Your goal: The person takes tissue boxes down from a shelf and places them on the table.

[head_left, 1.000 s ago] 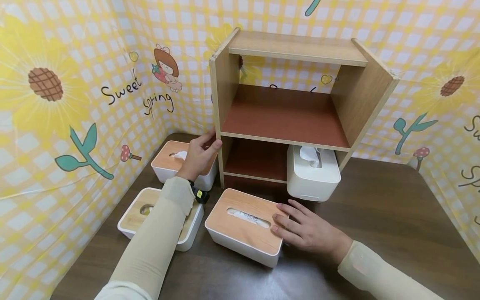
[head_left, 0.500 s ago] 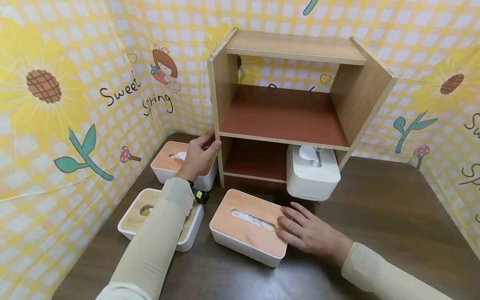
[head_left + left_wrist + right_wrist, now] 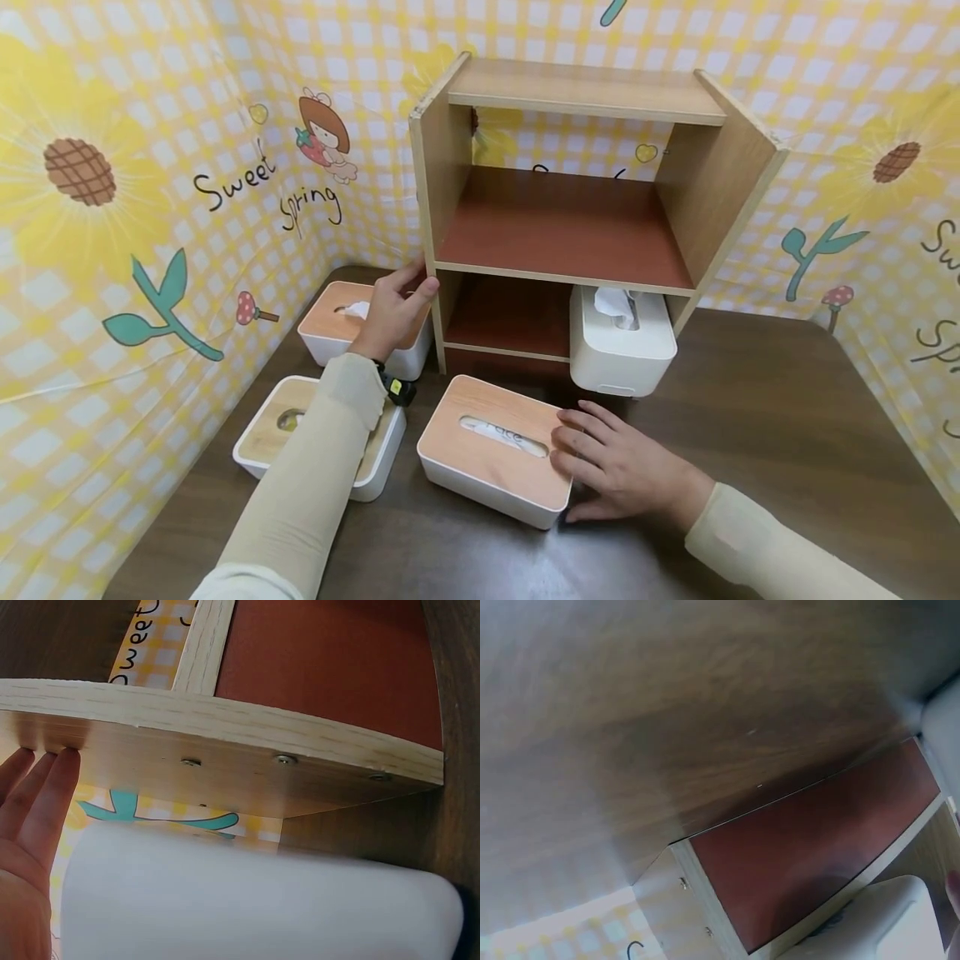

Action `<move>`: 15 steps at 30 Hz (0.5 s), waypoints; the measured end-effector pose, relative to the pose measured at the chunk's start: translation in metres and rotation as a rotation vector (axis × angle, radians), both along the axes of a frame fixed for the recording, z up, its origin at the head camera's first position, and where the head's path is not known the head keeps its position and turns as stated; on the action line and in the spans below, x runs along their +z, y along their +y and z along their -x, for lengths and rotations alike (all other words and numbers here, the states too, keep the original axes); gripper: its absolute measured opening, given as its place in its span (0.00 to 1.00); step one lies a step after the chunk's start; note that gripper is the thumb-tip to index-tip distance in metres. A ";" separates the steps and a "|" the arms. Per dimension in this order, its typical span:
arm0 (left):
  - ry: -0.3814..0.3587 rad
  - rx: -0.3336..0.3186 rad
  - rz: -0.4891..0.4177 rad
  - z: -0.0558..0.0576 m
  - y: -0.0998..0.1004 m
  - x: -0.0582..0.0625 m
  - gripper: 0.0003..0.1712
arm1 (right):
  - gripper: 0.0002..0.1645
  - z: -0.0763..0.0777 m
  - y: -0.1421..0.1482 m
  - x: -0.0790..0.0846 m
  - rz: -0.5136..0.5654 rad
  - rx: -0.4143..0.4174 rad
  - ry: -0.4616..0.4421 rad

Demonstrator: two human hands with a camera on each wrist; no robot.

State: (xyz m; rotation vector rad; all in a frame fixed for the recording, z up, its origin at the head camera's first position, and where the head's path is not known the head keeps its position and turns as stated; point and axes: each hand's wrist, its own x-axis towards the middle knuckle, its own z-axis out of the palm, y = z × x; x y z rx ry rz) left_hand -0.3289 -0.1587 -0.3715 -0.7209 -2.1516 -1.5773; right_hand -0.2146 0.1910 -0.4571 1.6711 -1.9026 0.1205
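My left hand [image 3: 393,308] rests its fingertips on the outer left side of the wooden shelf unit [image 3: 425,192]; in the left wrist view, extended fingers [image 3: 54,780] touch that panel. In front of the shelf lies a white tissue box with a wood-look lid [image 3: 487,467], a printed tissue pack showing through its slot. The fingertips of my right hand [image 3: 630,467] touch the right end of this lid, the thumb spread out by the box's near corner. A taller white tissue box [image 3: 622,358] sticks out from the lower compartment's right side, a tissue poking from its top.
Left of the shelf, on the dark wooden table [image 3: 772,417], stands another wood-lidded tissue box [image 3: 322,321]. A paler-lidded one [image 3: 258,437] lies nearer, partly under my left forearm. Yellow checked cloth [image 3: 247,83] lines the walls behind and beside.
The middle tissue box has shifted slightly right, and my right hand's thumb has come into view beside it. The left hand stays at the shelf's side.
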 end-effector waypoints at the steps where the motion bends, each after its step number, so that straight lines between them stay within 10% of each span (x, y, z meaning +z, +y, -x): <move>1: 0.002 0.000 0.002 0.000 0.000 0.000 0.31 | 0.41 -0.002 -0.001 0.001 0.006 -0.004 -0.012; 15: 0.000 -0.001 0.006 0.001 0.000 -0.001 0.29 | 0.48 -0.040 -0.022 0.016 0.138 -0.271 -0.086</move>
